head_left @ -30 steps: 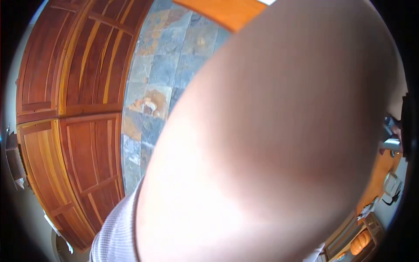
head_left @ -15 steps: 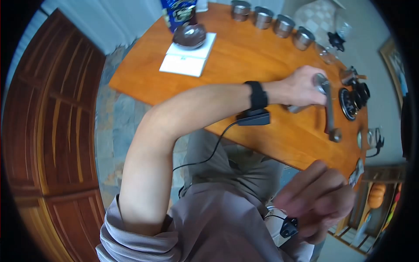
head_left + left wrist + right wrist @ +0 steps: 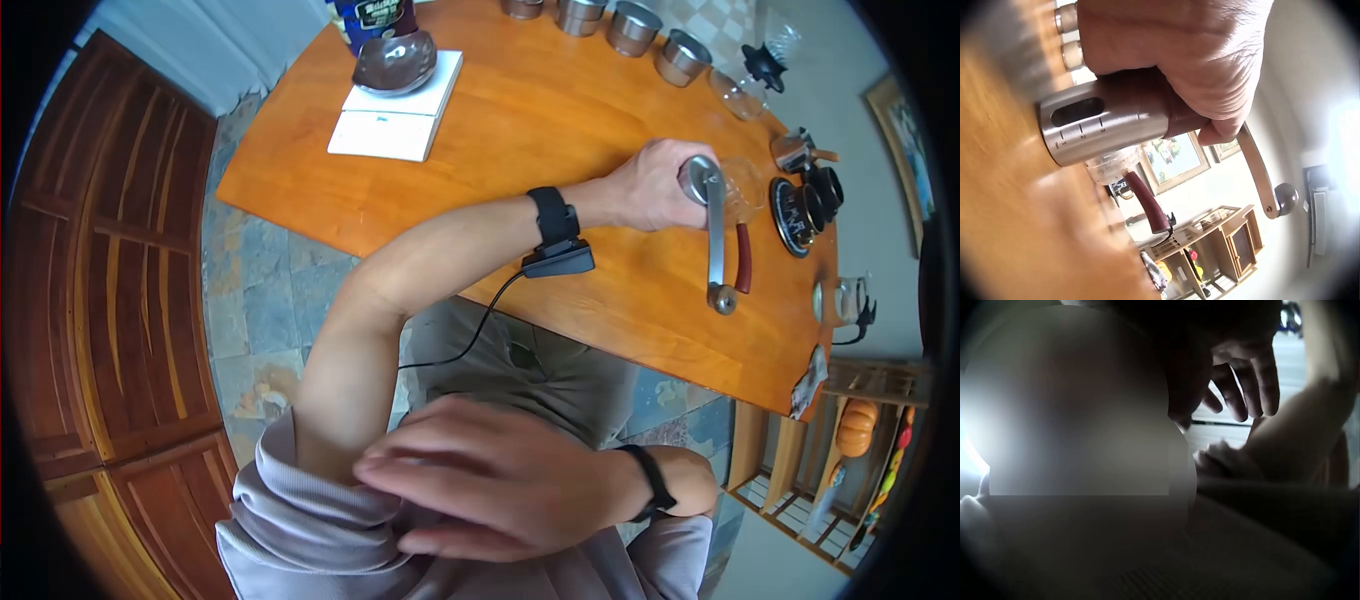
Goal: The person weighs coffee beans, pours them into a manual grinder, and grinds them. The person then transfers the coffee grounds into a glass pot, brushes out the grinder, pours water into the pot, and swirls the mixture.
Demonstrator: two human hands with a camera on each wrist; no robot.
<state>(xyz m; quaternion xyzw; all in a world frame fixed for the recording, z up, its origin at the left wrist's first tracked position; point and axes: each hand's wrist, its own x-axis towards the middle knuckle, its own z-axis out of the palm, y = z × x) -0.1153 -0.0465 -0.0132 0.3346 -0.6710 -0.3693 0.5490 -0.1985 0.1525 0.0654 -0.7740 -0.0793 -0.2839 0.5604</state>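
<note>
My left hand (image 3: 660, 185) grips a hand coffee grinder (image 3: 1110, 122), its fingers wrapped round the dark upper band. The grinder's steel body has a slotted window and numbered marks, and its base is right at the tabletop. From its top a crank (image 3: 717, 240) reaches out, with a round knob at the end. My right hand (image 3: 500, 485) hovers in front of my chest, fingers extended toward the rolled left sleeve (image 3: 320, 500). Those fingers (image 3: 1244, 390) appear loosely spread in the dark right wrist view. Just beyond the grinder stands a glass vessel (image 3: 742, 190) with a red-brown handle (image 3: 744, 258).
On the wooden table (image 3: 540, 130), a dark bowl (image 3: 395, 65) sits on a white scale (image 3: 385, 135) beside a blue bag (image 3: 375, 20). Several metal cups (image 3: 633, 28) line the far edge. Black cups (image 3: 820, 190) stand at the right. A cable (image 3: 490, 315) hangs from the left wrist.
The arm that filled the view a second ago has lowered, with my left hand on the grinder since half a second ago. My right hand has moved left across my chest.
</note>
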